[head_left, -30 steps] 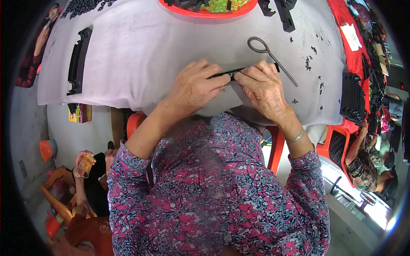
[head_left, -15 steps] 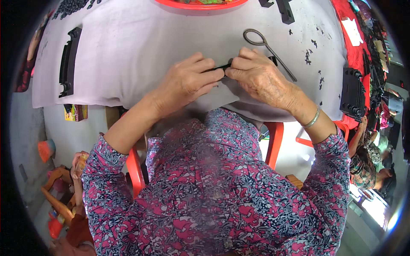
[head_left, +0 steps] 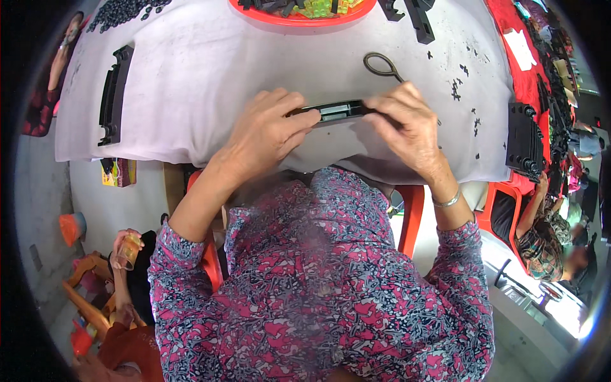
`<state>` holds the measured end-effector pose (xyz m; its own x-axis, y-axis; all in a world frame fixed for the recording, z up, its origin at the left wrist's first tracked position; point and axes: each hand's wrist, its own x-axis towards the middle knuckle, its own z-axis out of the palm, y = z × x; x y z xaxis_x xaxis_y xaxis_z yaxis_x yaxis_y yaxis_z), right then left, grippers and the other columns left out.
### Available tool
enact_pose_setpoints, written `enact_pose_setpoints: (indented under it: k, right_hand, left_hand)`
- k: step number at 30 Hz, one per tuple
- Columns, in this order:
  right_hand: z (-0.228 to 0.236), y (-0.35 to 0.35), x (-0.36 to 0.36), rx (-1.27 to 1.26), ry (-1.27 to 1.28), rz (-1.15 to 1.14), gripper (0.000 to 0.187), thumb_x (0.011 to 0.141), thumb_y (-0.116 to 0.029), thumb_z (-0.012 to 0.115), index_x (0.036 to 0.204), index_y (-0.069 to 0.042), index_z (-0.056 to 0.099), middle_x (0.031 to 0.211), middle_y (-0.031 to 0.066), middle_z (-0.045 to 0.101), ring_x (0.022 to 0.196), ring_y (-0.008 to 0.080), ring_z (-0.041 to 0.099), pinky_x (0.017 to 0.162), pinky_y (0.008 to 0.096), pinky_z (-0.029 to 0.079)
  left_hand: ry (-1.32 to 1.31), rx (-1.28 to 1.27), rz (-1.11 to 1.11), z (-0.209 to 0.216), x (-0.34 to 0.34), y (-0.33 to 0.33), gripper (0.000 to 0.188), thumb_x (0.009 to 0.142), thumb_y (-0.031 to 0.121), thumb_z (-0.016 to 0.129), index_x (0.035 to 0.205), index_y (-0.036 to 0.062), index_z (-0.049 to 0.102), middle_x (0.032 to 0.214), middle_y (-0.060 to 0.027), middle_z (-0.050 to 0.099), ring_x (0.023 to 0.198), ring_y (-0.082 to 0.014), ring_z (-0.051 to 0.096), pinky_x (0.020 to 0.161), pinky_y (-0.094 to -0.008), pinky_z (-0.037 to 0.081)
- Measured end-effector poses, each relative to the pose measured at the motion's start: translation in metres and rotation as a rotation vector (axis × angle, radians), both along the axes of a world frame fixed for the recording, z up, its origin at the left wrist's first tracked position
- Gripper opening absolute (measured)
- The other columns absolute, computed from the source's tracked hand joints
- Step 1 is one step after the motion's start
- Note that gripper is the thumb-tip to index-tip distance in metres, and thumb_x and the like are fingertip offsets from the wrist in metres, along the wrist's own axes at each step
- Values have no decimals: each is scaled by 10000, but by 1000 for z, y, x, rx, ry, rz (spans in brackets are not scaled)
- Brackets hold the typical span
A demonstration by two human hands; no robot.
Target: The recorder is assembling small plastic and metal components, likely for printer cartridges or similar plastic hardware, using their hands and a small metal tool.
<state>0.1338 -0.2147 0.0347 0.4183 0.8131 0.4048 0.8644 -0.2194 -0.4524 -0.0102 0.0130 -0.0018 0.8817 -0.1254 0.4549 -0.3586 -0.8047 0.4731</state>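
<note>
Head view: black strip (head_left: 341, 110) now more exposed between fingers (head_left: 393, 107)

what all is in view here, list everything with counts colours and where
slim part: one, black, between the hands
basin: one, red, far edge, holding black and yellow-green pieces
round pieces: many, black, far left
long frame: one, black, left tabletop
looped rod: one, dark, beyond right hand
small bits: many, black, right tabletop
blocks: at least two, black, right of basin
tablecloth: one, pale, underneath
chairs: at least two, red, below table
other people: several, varied clothing, both sides
bracelet: one, silvery, right wrist
left hand: one, bare, centre
right hand: one, bare, right of centre
</note>
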Motion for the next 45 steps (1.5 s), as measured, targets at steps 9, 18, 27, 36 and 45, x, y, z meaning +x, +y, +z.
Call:
enact_pose_setpoints:
  k: [9,18,27,36,45]
  right_hand:
    - [-10,-14,27,83,169,-317,122,839,-44,728,960,-26,723,863,82,690,804,229,621,733,339,517]
    - [-24,-4,66,-126,259,-408,210,817,-119,762,961,-3,662,854,171,661,722,301,646,672,412,507]
    - [-15,2,79,-285,268,-255,201,860,-97,706,1007,12,621,784,169,667,674,248,623,653,386,485]
    - [-2,-27,78,568,1463,2,205,969,-138,623,1117,-2,663,995,17,627,874,129,541,749,312,447]
    - [12,-6,72,753,1794,516,284,941,-258,507,1088,-16,487,853,-2,373,709,94,371,569,243,313]
  left_hand:
    - [-78,-7,47,11,12,-26,259,731,50,759,978,76,688,1009,-82,630,845,-279,619,715,-403,482]
    - [-55,26,213,2,14,-50,236,757,22,707,985,81,706,996,-65,644,860,-258,634,737,-392,488]
    - [-127,-20,253,-9,10,-59,357,710,-44,687,1054,52,703,1073,-117,632,962,-294,613,853,-415,453]
    - [-151,-49,238,-16,12,-58,367,700,-43,701,1054,55,702,1081,-109,633,957,-290,612,852,-417,450]
    - [-146,-35,253,-16,12,-58,368,703,-36,707,1058,60,704,1073,-102,638,961,-289,613,857,-411,448]
